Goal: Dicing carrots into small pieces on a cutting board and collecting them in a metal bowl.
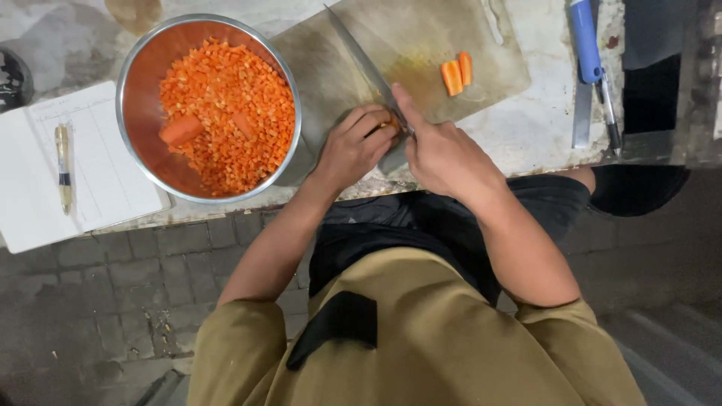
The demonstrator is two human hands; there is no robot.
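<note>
My right hand (pixel 444 154) grips the handle of a large knife (pixel 359 56), index finger laid along its spine, the blade pointing away over the worn cutting board (pixel 391 37). My left hand (pixel 353 146) is curled over a small orange carrot piece (pixel 392 124) right beside the blade, mostly hidden by the fingers. Two carrot sticks (pixel 456 74) lie farther right on the board. A steel bowl (pixel 135 113) left of the board holds diced carrot (pixel 233 105) and a larger carrot chunk (pixel 180 129).
An open notebook (pixel 98 173) with a pen (pixel 64 165) lies at the left on the counter. A blue-handled tool (pixel 585 45) and another pen (pixel 609 113) rest at the right. The counter edge runs just in front of my hands; brick paving lies below.
</note>
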